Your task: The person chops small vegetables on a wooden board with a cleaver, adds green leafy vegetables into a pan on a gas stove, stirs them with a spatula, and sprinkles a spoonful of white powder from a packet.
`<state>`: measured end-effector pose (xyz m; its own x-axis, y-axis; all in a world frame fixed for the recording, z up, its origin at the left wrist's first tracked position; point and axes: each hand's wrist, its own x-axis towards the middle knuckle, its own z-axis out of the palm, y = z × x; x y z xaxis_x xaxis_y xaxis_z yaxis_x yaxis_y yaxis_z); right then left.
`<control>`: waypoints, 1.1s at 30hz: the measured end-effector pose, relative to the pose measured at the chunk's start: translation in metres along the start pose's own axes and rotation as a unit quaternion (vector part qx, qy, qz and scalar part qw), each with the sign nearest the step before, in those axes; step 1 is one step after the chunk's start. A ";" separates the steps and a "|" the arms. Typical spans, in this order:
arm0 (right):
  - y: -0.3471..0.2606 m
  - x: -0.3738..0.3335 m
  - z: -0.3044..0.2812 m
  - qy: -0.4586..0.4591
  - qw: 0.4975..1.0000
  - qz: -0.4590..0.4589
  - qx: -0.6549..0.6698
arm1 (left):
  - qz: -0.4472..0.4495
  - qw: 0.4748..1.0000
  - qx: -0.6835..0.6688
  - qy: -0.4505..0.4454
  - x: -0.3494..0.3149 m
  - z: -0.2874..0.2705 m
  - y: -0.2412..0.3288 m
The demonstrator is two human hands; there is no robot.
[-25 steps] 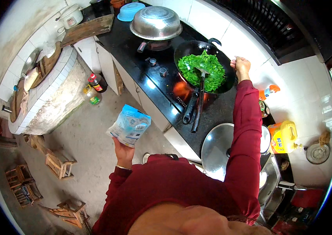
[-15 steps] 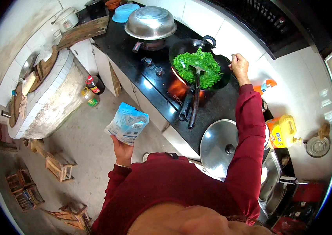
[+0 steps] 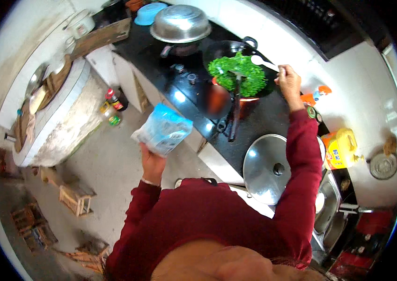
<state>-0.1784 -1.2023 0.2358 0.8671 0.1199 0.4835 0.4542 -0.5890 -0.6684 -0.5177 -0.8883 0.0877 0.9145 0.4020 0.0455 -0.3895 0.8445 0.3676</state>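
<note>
In my left hand (image 3: pixel 153 165) is a blue-and-white plastic bag (image 3: pixel 165 131), gripped by its lower end over the floor beside the counter. My right hand (image 3: pixel 290 83) is closed round the handle of a white spoon (image 3: pixel 263 62), whose bowl hangs over the right edge of the greens. Chopped green vegetables (image 3: pixel 241 70) fill the middle of a black wok (image 3: pixel 217 48) on the stove. A spatula (image 3: pixel 236 105) rests in the wok, its dark handle sticking out toward me. What the spoon's bowl holds is too small to make out.
A glass lid (image 3: pixel 264 164) lies on the counter (image 3: pixel 222 157) by my right arm. An upturned metal basin (image 3: pixel 180 25) sits left of the wok. A yellow oil jug (image 3: pixel 341 149) stands at the right, near the sink (image 3: pixel 332 201). Wooden stools (image 3: pixel 74 199) stand on the floor.
The white spoon now shows in my right hand over the wok; its bowl was not visible before. My left hand and the bag have shifted slightly right. The whole view has moved a little.
</note>
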 end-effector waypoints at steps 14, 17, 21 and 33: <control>-0.177 -0.135 -0.007 -0.212 0.899 -0.381 0.049 | -0.017 0.999 0.005 -0.043 0.022 0.010 -0.003; -0.190 -0.135 -0.012 -0.193 0.892 -0.409 0.015 | 0.005 1.000 0.010 -0.023 0.024 -0.002 -0.003; -0.193 -0.135 -0.006 -0.177 0.885 -0.427 0.056 | -0.011 0.998 0.014 -0.059 0.019 0.000 0.003; -0.192 -0.148 -0.017 -0.113 0.910 -0.395 0.054 | -0.025 0.999 0.017 -0.040 0.022 -0.012 0.001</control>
<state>-0.3973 -1.1206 0.3019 0.2759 0.6400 0.7171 0.9609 -0.1672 -0.2205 -0.4990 -0.8743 0.0778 0.9392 0.3284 0.1007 -0.3403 0.8500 0.4022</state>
